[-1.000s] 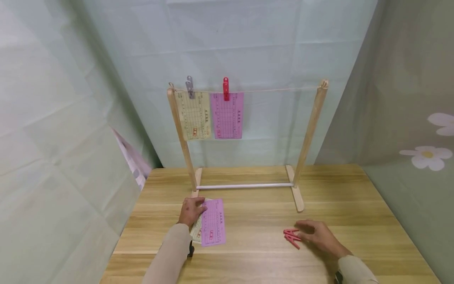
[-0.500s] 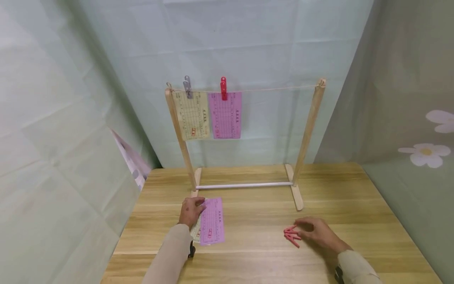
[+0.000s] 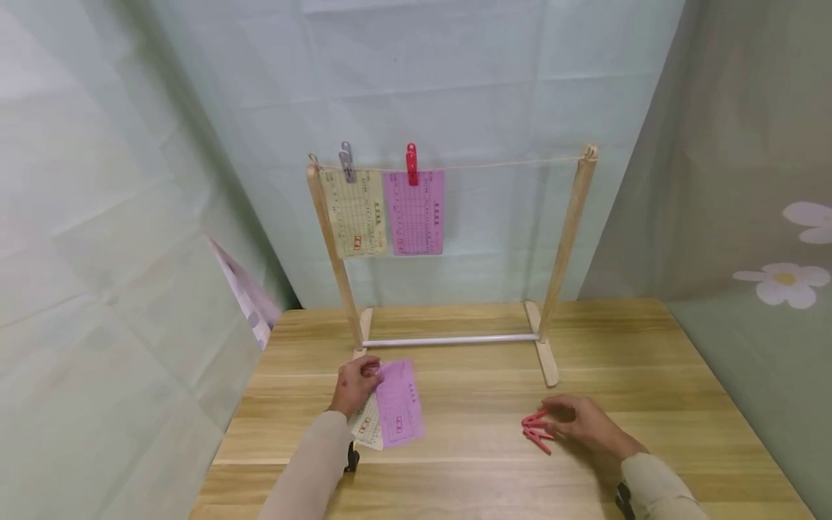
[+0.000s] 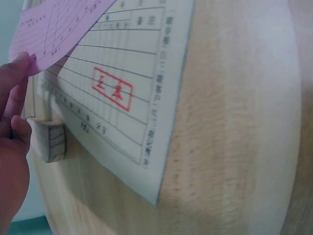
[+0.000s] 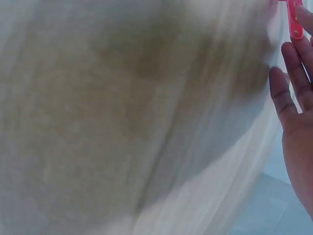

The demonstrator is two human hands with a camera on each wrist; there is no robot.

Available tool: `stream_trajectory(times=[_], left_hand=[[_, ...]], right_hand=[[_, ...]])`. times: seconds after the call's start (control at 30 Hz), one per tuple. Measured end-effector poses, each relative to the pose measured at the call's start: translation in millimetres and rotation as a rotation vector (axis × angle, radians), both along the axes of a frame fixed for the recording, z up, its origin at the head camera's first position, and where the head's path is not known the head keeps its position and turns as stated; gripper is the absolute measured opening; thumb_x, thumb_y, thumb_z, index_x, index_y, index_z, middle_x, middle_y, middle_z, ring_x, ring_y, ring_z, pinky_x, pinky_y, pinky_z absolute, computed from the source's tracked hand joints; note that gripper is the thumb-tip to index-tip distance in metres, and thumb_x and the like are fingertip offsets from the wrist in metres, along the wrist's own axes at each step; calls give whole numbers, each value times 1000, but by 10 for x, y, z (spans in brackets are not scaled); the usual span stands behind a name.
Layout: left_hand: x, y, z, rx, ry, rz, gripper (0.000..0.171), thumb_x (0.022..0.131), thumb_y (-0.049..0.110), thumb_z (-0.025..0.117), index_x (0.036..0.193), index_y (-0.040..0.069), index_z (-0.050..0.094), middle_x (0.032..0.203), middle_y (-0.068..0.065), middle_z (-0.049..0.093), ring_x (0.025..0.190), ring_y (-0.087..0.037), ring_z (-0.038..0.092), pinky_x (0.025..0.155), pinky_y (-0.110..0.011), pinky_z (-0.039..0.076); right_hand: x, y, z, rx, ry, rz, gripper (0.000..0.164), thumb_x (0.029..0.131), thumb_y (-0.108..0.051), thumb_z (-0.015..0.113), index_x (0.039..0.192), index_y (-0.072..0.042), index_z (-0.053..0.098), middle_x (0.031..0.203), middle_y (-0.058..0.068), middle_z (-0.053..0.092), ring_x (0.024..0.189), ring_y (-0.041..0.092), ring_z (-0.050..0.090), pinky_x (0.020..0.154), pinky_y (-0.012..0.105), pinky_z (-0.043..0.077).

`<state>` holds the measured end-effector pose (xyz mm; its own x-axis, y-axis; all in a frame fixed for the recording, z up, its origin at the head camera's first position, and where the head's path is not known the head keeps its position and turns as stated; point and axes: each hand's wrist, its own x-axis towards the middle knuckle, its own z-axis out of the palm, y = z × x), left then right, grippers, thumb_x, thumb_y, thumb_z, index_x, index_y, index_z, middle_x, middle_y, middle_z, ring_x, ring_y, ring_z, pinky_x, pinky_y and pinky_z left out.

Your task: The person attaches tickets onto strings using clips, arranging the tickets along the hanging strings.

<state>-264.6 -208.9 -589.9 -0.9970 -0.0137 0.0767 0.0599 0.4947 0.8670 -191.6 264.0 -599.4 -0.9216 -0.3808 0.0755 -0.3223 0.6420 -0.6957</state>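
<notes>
Purple slip [image 3: 401, 408], pinched by left grip [image 3: 354, 386], extends rightward; right grip [image 3: 587, 426] holds red clip [image 5: 295, 23]

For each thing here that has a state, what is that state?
Wooden stand: upright
String: stretched across
Gray clothespin: clipped shut
Upper red clothespin: clipped shut
Hanging yellow form: clipped up
Hanging pink form: clipped up
Lower pink form: partly raised
Lower yellow form: partly covered
Left hand: pinching lower pink form
Lower red clothespins: unclipped
Right hand: at them; grip unclear
</notes>
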Motion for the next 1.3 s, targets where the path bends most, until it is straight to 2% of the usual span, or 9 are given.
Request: stream_trajectory(times=[0.1, 0.2, 0.33, 0.43, 0.57, 0.67, 0.83, 1.03, 1.3], left_hand=[[-4, 0, 30, 14, -25, 12, 35, 79, -8, 78, 113, -4, 70, 95, -13, 71, 86, -23, 67, 75, -32, 56], [-17, 6, 54, 39, -15, 2, 35, 79, -8, 79, 112, -5, 69, 99, -15, 71, 85, -21, 66, 71, -27, 55], [-41, 30, 108, 159, -5, -11, 43, 76, -16, 77, 117, -9, 64, 108, -21, 69, 88, -21, 64, 72, -21, 53], [-55, 49, 159, 213, 15, -17, 42, 75, -19, 76, 115, -10, 63, 107, -23, 68, 91, -24, 64, 74, -19, 53], [-63, 52, 222, 168, 61, -30, 28, 80, -15, 75, 105, -8, 67, 100, -19, 69, 93, -27, 66, 77, -23, 55], [-66, 52, 270, 129, 63, -28, 22, 83, -10, 75, 103, -5, 70, 99, -15, 70, 93, -27, 67, 78, -25, 55], [-64, 70, 370, 89, 38, -11, 21, 85, -4, 76, 105, -1, 73, 98, -10, 71, 91, -22, 66, 77, -25, 55], [-96, 96, 501, 83, 4, -19, 23, 85, 1, 77, 108, 4, 74, 101, -8, 72, 93, -21, 67, 80, -30, 56], [-140, 154, 636, 72, 83, -48, 18, 86, 1, 76, 105, 2, 75, 99, -11, 74, 89, -20, 68, 79, -27, 56]], right_hand=[[-19, -12, 34, -39, 0, 9, 41, 82, -16, 83, 115, 4, 70, 106, 8, 74, 99, 19, 68, 88, 38, 55], [-36, -25, 79, -76, -27, 7, 42, 83, -14, 82, 117, 7, 68, 104, 8, 74, 95, 15, 69, 84, 31, 56], [-81, -27, 153, -120, -53, 18, 44, 84, -10, 81, 120, 10, 65, 104, 11, 73, 93, 14, 68, 82, 28, 56], [-123, -14, 219, -156, -44, 51, 44, 84, -6, 79, 120, 14, 62, 104, 14, 72, 92, 14, 68, 80, 28, 56], [-169, -2, 329, -182, -10, 82, 43, 85, -3, 77, 120, 16, 61, 104, 17, 71, 90, 18, 68, 78, 28, 57], [-190, -3, 419, -185, 1, 88, 42, 87, -4, 77, 120, 16, 61, 105, 18, 71, 91, 22, 68, 78, 30, 57], [-233, -2, 551, -147, 22, 72, 42, 88, -8, 77, 121, 13, 62, 104, 13, 71, 91, 17, 67, 78, 27, 56], [-292, 3, 760, -130, 61, 65, 39, 89, -9, 75, 122, 11, 63, 107, 15, 71, 93, 19, 68, 77, 29, 56], [-370, -9, 1017, -141, 148, 71, 34, 89, -4, 75, 120, 7, 66, 105, 14, 73, 91, 10, 66, 76, 28, 56]])
